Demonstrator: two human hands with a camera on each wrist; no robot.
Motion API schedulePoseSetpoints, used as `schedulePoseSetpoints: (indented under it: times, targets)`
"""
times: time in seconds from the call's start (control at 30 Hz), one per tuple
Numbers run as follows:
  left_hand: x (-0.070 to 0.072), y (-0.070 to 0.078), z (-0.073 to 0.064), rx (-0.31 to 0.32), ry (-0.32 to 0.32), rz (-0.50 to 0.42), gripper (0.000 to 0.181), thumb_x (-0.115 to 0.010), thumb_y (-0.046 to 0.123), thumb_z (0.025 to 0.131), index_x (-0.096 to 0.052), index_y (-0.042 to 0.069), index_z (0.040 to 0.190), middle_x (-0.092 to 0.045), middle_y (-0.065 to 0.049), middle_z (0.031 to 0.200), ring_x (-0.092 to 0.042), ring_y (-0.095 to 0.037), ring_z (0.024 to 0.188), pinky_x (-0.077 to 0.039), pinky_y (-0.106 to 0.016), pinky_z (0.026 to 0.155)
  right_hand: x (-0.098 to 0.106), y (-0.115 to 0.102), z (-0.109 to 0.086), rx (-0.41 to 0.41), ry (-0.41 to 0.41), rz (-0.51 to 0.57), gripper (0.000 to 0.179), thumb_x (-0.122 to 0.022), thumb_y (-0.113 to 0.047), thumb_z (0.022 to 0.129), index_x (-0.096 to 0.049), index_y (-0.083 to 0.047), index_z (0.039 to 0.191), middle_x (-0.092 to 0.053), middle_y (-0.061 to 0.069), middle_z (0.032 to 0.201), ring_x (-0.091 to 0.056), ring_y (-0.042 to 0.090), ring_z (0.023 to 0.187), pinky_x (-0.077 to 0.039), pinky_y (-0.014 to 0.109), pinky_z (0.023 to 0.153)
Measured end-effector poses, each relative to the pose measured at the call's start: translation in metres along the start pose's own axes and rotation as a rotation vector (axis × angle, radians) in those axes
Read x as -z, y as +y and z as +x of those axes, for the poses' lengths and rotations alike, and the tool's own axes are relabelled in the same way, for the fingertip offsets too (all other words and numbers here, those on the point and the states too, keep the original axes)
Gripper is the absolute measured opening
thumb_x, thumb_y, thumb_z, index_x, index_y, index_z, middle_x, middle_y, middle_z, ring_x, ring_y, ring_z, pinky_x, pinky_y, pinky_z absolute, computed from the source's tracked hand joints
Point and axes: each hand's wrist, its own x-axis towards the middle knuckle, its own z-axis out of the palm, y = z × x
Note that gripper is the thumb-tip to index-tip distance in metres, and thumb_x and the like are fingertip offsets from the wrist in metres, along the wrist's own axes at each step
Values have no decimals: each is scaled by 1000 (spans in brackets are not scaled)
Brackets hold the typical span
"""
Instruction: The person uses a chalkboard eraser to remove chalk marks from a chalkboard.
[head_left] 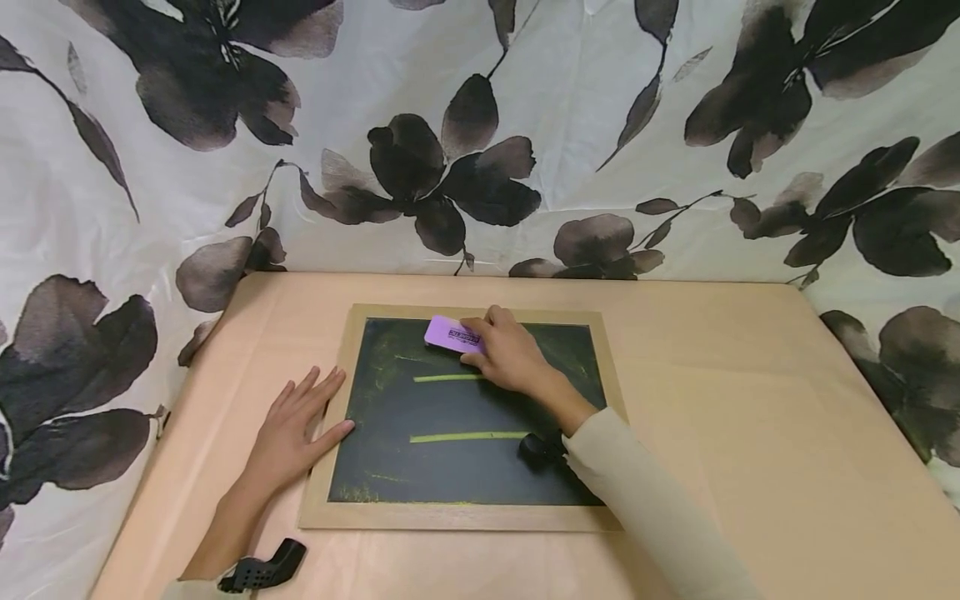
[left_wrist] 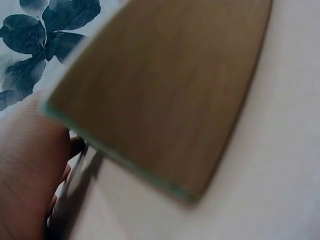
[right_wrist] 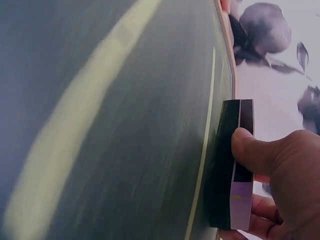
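A chalkboard (head_left: 465, 467) in a pale wooden frame (head_left: 480, 518) lies on the table, two yellow-green chalk lines (head_left: 468, 437) drawn across it. My right hand (head_left: 510, 350) grips a purple eraser (head_left: 447, 333) near the top of the board. In the right wrist view, the thumb presses the side of the eraser (right_wrist: 241, 205), whose dark felt face is toward the board. Fingers spread, my left hand (head_left: 296, 429) rests at the frame's left edge, thumb over the wood. A blurred brown panel with a teal edge (left_wrist: 165, 90) fills much of the left wrist view.
The tan table (head_left: 750, 400) extends around the board, with a floral cloth (head_left: 585, 100) hanging behind and at the sides. Faint yellow chalk smudges (head_left: 367, 492) mark the board's lower left. A black wrist camera (head_left: 266, 568) sits on the left wrist, another (head_left: 538, 450) on the right.
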Motion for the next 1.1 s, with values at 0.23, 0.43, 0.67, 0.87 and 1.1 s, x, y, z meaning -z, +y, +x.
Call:
schedulePoseSetpoints:
  times: [0.23,0.43,0.67,0.87,1.1]
  targets:
    - [0,-1,0,-6,-10,7,72,-67,41,87,-39,16,148,-44,-11,145,-28,-33,139,-13,-50,114,12,34,-28,-70,37,34,54,-73,-32,85,-58,-10,133,-43,5,90,-41,19,79,-33,30,55]
    - [1,-3,1,-7,-20,-2,72,-67,41,87,-38,17,149,-43,-10,146,-26,-32,140,-12,-49,114,20,58,-54,-102,84,45,55,-74,-31,84,-59,-7,131,-44,9,89,-41,21,76,-32,31,55]
    - [3,-5,1,-15,-21,-3,72,-67,40,88,-38,17,149,-43,-11,146,-26,-32,140,-11,-49,114,26,76,-82,-168,137,38,57,-75,-29,83,-58,-4,131,-45,11,90,-42,23,77,-36,32,53]
    - [4,-5,-1,-19,-20,-14,72,-68,40,87,-39,17,148,-44,-11,145,-27,-33,139,-12,-50,114,26,77,-94,-252,143,58,57,-75,-31,83,-57,-3,129,-45,12,89,-44,25,77,-36,32,51]
    - [5,-4,-4,-24,-17,-6,72,-68,40,87,-39,16,148,-44,-11,145,-28,-32,139,-12,-49,114,20,71,-98,-250,196,113,56,-77,-27,81,-59,1,126,-45,15,92,-42,26,79,-35,32,57]
